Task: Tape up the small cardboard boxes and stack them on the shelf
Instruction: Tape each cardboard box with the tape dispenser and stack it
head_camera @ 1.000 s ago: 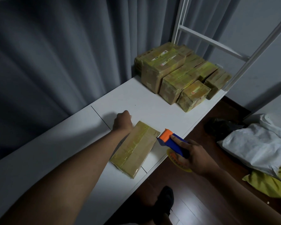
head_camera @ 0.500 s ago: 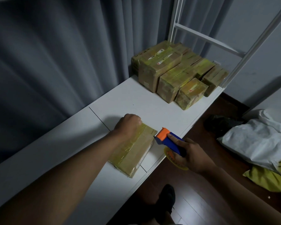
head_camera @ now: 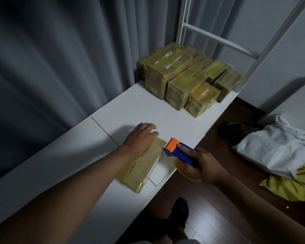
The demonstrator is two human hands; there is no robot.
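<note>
Left hand flat, fingers relaxed, pressing far end of flat cardboard box onto desk to steady it. Right hand clenched round tape dispenser, cutter at box corner. Taped boxes grouped beyond, near shelf frame.

A white shelf runs from lower left to upper right of the frame; a flat taped box lies at centre; a cluster of taped boxes sits at upper right.
</note>
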